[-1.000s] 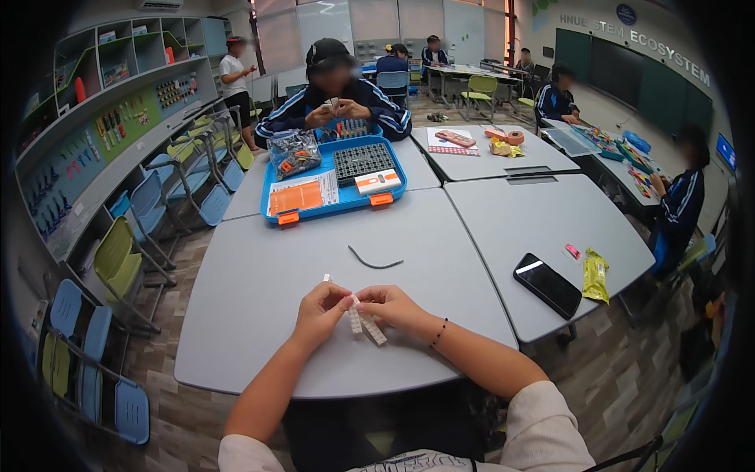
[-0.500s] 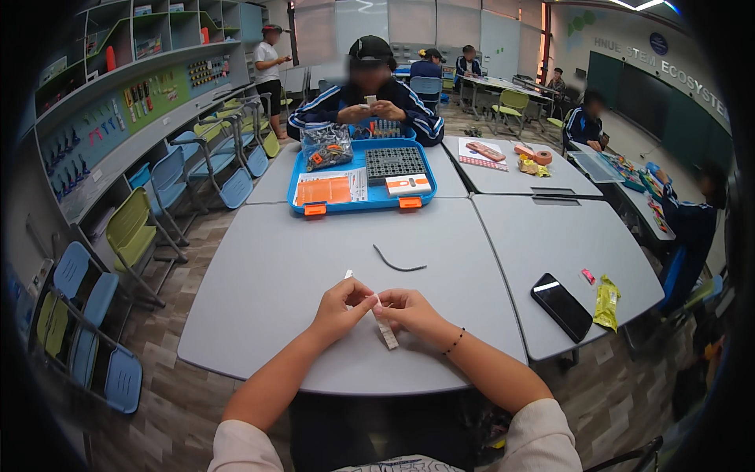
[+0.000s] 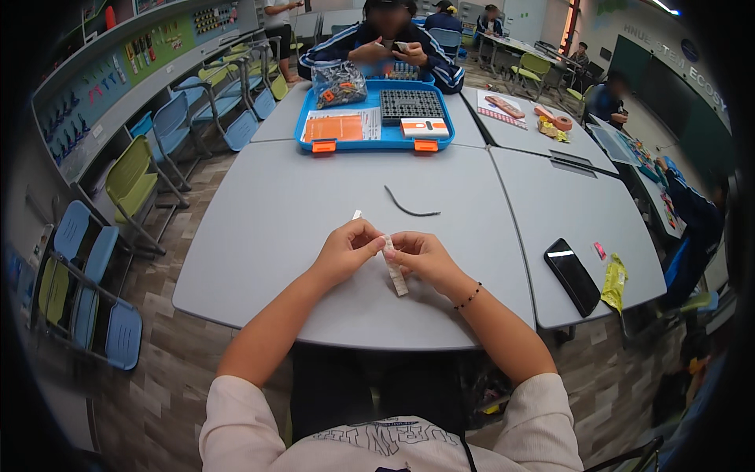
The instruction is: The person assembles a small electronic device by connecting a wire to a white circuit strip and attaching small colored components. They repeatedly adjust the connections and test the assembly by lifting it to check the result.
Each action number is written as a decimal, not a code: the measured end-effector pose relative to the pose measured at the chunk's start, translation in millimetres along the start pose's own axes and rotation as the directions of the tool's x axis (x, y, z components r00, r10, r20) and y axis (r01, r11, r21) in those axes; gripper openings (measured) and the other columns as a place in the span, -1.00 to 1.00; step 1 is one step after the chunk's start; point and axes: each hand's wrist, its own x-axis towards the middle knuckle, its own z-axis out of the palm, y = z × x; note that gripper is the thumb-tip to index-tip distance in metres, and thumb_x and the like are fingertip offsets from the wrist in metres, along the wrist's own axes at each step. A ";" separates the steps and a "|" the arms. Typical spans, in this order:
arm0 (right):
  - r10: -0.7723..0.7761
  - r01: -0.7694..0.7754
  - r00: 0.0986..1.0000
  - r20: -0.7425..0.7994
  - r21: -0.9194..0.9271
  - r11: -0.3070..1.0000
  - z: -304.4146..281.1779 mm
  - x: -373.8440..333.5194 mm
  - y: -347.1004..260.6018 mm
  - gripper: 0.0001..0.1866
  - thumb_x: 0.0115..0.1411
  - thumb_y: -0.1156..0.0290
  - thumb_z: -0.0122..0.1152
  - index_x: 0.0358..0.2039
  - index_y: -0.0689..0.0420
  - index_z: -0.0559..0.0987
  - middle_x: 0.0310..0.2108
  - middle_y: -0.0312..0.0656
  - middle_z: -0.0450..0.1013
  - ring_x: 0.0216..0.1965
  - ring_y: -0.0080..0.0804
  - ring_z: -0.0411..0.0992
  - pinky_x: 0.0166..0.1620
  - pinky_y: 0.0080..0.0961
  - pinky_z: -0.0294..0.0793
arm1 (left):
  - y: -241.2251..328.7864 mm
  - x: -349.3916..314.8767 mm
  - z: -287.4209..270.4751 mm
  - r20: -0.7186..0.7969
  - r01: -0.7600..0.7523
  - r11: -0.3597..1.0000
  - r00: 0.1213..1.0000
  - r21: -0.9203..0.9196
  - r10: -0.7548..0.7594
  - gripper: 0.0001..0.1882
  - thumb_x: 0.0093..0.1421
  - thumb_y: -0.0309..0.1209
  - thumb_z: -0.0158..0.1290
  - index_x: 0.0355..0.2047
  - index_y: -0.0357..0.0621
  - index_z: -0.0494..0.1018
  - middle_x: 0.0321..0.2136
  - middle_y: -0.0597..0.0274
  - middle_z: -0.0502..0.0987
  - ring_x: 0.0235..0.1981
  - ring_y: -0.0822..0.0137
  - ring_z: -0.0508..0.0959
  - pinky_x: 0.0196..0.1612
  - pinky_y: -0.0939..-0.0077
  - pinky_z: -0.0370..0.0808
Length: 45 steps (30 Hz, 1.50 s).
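Above the near part of the table (image 3: 259,236), my two hands meet with their fingertips together. My right hand (image 3: 422,256) pinches a narrow white beam (image 3: 398,279), seemingly a building-set piece, whose lower end slants down toward me. My left hand (image 3: 348,250) is closed with thumb and finger at the beam's upper end. Another short white end (image 3: 358,214) pokes out beyond the left fingers; whether it joins the beam is hidden by the hands. A thin dark cable or tube (image 3: 410,211), bent in a curve, lies just past my hands.
A blue tray (image 3: 370,148) farther off holds a bag of small parts (image 3: 340,85), a grey grid block (image 3: 412,106), an orange-and-white sheet and a white-orange box (image 3: 424,128). Opposite, a person (image 3: 377,35) handles small pieces. At right lie a phone (image 3: 572,277) and a yellow wrapper (image 3: 614,282).
The view has tilted downward, so the table and tray sit higher in the picture. My hands keep the same grip; the white beam stands slightly more upright.
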 end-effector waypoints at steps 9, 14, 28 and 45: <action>0.038 -0.039 0.999 0.030 0.041 0.998 -2.3 -0.5 -2.7 -0.63 0.17 0.22 0.28 -0.10 0.20 0.54 -0.33 -0.34 0.48 -0.36 -0.68 0.37 -0.36 -0.70 0.35 | 3.4 0.2 0.6 0.012 -0.006 1.000 1.000 -0.002 0.006 -0.84 0.21 -0.36 0.10 -0.33 -0.22 0.49 -0.42 0.30 0.52 -0.34 0.51 0.51 -0.21 0.56 0.43; 0.010 -0.011 1.000 -0.006 -0.018 1.000 -1.4 0.9 -0.5 -0.57 0.18 0.16 0.25 -0.10 0.25 0.53 -0.37 -0.21 0.50 -0.38 -0.55 0.44 -0.34 -0.61 0.44 | 0.8 0.8 0.1 0.002 -0.021 1.000 1.000 0.004 0.021 -0.83 0.21 -0.36 0.09 -0.33 -0.23 0.48 -0.45 0.31 0.51 -0.37 0.51 0.49 -0.23 0.57 0.42; 0.056 -0.059 0.998 0.038 0.067 0.996 -1.4 -1.5 -7.0 -0.57 0.25 0.13 0.14 -0.08 0.26 0.51 -0.28 -0.25 0.49 -0.30 -0.60 0.42 -0.29 -0.60 0.46 | 2.6 0.8 1.1 -0.006 -0.004 1.000 1.000 -0.029 0.004 -0.83 0.23 -0.35 0.09 -0.37 -0.22 0.47 -0.43 0.31 0.50 -0.39 0.51 0.48 -0.26 0.58 0.43; 0.030 -0.030 1.000 0.009 0.034 0.999 0.0 1.9 0.1 -0.63 0.21 0.29 0.22 -0.09 0.29 0.47 -0.26 -0.14 0.50 -0.25 -0.47 0.49 -0.24 -0.53 0.55 | 6.8 3.5 -3.3 -0.105 0.055 0.993 0.992 -0.108 -0.066 -0.81 0.25 -0.38 0.05 -0.28 -0.30 0.46 -0.38 0.19 0.54 -0.33 0.39 0.59 -0.21 0.53 0.52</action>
